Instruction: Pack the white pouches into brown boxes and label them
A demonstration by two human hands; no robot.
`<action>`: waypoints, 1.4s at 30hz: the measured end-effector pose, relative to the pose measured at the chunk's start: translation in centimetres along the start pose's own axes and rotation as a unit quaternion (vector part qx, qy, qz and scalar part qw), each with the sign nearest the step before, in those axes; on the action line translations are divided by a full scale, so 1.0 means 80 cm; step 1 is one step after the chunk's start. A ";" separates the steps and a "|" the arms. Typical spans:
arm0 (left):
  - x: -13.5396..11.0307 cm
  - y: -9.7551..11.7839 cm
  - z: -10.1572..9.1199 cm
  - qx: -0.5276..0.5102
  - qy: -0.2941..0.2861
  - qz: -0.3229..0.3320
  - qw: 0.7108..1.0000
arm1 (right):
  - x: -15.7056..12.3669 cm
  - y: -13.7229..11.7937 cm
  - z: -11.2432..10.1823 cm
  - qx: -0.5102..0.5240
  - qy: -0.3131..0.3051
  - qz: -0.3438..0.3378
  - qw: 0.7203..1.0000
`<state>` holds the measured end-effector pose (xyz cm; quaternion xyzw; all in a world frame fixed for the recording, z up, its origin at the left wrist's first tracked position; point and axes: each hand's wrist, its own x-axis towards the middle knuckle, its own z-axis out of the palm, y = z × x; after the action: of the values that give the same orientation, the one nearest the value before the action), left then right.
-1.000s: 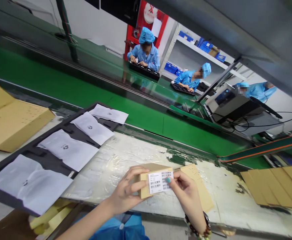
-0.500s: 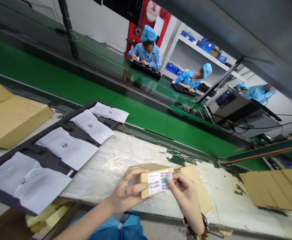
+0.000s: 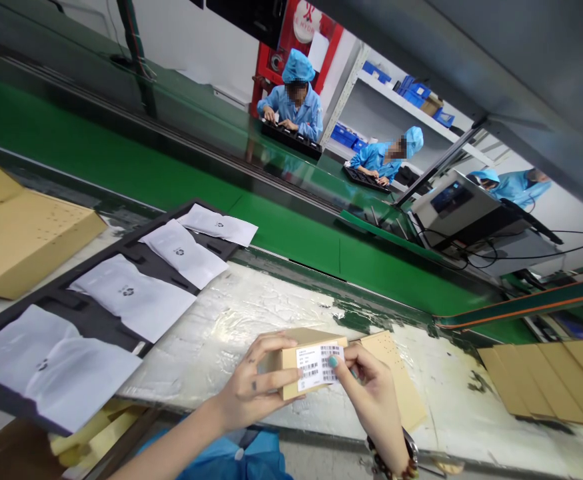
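Box (image 3: 314, 335) | left grip (image 3: 251, 387) clasping it, right grip (image 3: 368, 383) pinching label (image 3: 315, 369), unchanged | belt seam (image 3: 340, 257) shifted right

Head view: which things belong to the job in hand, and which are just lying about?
In hand:
- small cardboard box, held by the left hand
- barcode label on it, right hand thumb touching

Lying about, judging by no hand on them:
- dark tray, four white pouches on it
- cardboard piece beyond the right hand
- overlapping cardboard pieces, far right
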<state>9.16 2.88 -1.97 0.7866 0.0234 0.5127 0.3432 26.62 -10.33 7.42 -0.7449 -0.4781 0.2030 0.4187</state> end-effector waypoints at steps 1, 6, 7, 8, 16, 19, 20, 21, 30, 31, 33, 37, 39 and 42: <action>0.000 0.000 0.000 0.001 0.001 0.002 1.000 | 0.000 0.000 0.000 -0.001 -0.001 0.000 1.000; 0.006 0.002 -0.001 -0.001 0.010 0.009 1.000 | 0.000 0.002 0.000 -0.004 -0.003 0.002 1.000; 0.007 0.002 -0.001 0.001 0.011 0.009 1.000 | 0.000 0.002 0.000 -0.005 -0.003 0.001 1.000; 0.008 0.002 -0.002 0.002 0.011 0.009 1.000 | 0.000 0.002 0.000 -0.006 -0.004 0.001 1.000; 0.008 0.004 -0.002 0.012 0.008 0.012 1.000 | 0.000 -0.002 0.000 -0.006 -0.004 -0.006 1.000; 0.008 0.005 -0.002 0.016 0.005 0.010 1.000 | 0.001 -0.004 0.000 -0.008 -0.003 -0.006 1.000; 0.007 0.005 -0.002 0.015 0.004 0.008 1.000 | 0.001 -0.004 -0.001 -0.009 -0.003 -0.005 1.000; 0.007 0.004 -0.002 0.013 0.002 0.007 1.000 | 0.001 -0.005 -0.001 -0.008 -0.004 -0.004 1.000; -0.001 0.002 -0.002 0.006 -0.008 -0.007 1.000 | -0.001 -0.008 -0.002 -0.003 -0.006 0.000 1.000; -0.001 0.001 -0.002 0.004 -0.010 -0.009 1.000 | -0.001 -0.008 -0.002 -0.003 -0.006 0.000 1.000; -0.003 0.000 -0.001 0.001 -0.013 -0.015 1.000 | -0.001 -0.009 -0.002 -0.004 -0.006 0.001 1.000; -0.004 -0.002 0.000 0.002 -0.013 -0.016 1.000 | 0.000 -0.006 -0.001 0.002 -0.006 0.007 1.000; -0.003 -0.001 0.000 0.003 -0.008 -0.014 1.000 | 0.000 -0.002 -0.002 0.040 -0.008 0.023 0.999; -0.002 0.000 -0.001 0.004 0.000 -0.016 1.000 | -0.001 0.005 -0.004 0.130 -0.020 0.054 0.990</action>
<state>9.02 2.84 -2.11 0.7874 0.0383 0.5072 0.3481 27.03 -10.59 7.23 -0.7047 -0.4149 0.3010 0.4905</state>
